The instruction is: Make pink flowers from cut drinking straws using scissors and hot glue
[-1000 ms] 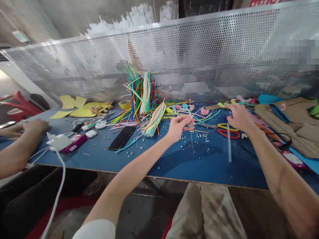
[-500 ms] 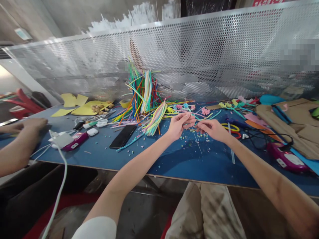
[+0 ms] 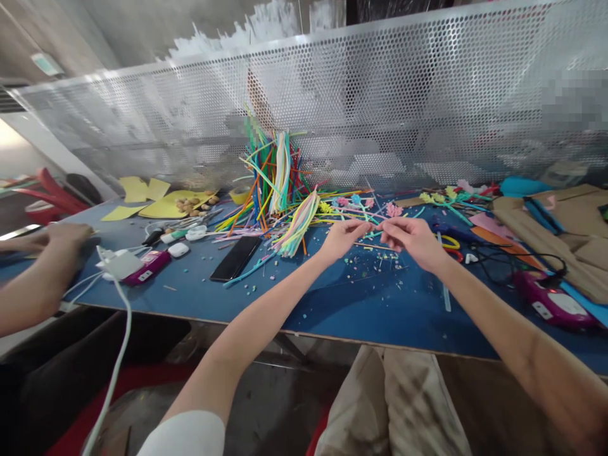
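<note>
My left hand and my right hand meet over the blue table, fingertips almost touching. Both are closed in a pinch. A thin pale wire slants up from where the fingertips meet and seems to be in my left hand. What my right fingers pinch is too small to make out. Just behind my hands lie pink, blue and yellow fuzzy flowers made of pipe cleaners. A thin brown stick lies below the fingertips, among small coloured clippings.
Left of my hands lie a pastel bundle of pipe cleaners and a black phone. Scissors with a yellow handle and a purple power strip are on the right. A co-worker's hand is at far left. Perforated metal stands behind.
My hands have come together at the fingertips, and my left hand has turned from spread fingers to a pinch. The thin wire that hung down below my hands no longer shows there.
</note>
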Demonstrator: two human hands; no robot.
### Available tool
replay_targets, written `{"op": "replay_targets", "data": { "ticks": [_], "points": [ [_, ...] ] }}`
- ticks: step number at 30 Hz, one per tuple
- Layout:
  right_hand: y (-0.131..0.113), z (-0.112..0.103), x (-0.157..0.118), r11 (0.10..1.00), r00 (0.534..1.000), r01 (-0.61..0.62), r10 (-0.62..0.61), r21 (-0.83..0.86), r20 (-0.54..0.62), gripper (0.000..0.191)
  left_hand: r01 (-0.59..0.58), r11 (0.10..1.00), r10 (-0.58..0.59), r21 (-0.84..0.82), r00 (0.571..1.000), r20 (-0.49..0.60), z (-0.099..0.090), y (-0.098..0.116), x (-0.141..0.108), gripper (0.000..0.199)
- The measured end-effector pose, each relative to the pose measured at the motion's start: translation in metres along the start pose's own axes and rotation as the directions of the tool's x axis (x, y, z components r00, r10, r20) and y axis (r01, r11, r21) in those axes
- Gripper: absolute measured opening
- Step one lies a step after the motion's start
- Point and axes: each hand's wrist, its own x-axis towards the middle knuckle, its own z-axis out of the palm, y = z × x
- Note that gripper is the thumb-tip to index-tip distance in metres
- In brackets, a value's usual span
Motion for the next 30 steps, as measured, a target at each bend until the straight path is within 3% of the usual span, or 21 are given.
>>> {"op": "replay_targets", "data": {
  "ticks": [3,6,9,11,16,20,23,27,30],
  "points": [
    [-0.005,-0.020,0.002,0.967,0.982,0.106,-0.138,-0.230,-0.129,0.032,-0.030,0.897,0.096,0.441,0.987,-0.128,-0.032,-0.004,0.007,0.023],
    [-0.003,-0.036,0.002,0.847,0.933,0.146,-0.289,-0.511,-0.213,0.034,0.161,0.657,0.108,0.737,0.947,-0.303,-0.068,-0.009,0.010,0.023],
    [0.004,-0.044,0.003,0.763,0.899,0.135,-0.363,-0.632,-0.246,0.035,0.411,0.437,0.034,0.800,0.881,-0.471,-0.098,-0.016,0.010,0.024],
    [0.009,-0.046,0.004,0.748,0.896,0.135,-0.372,-0.650,-0.243,0.034,0.510,0.346,-0.043,0.787,0.847,-0.530,-0.110,-0.021,0.009,0.025],
    [0.014,-0.047,0.005,0.737,0.905,0.144,-0.367,-0.660,-0.213,0.034,0.557,0.258,-0.199,0.789,0.830,-0.521,-0.124,-0.035,0.008,0.027],
    [0.018,-0.046,0.006,0.746,0.917,0.152,-0.352,-0.649,-0.190,0.034,0.574,0.253,-0.187,0.779,0.819,-0.542,-0.126,-0.041,0.010,0.030],
    [0.022,-0.046,0.007,0.760,0.925,0.155,-0.337,-0.631,-0.179,0.033,0.579,0.309,-0.108,0.755,0.810,-0.577,-0.126,-0.041,0.012,0.032],
    [0.027,-0.048,0.008,0.751,0.916,0.145,-0.348,-0.644,-0.200,0.034,0.478,0.534,-0.003,0.698,0.826,-0.564,-0.123,-0.042,0.019,0.020],
    [0.029,-0.050,0.009,0.741,0.909,0.153,-0.366,-0.654,-0.202,0.030,0.282,0.728,0.079,0.624,0.871,-0.486,-0.119,-0.045,0.023,0.009]
  ]
}}
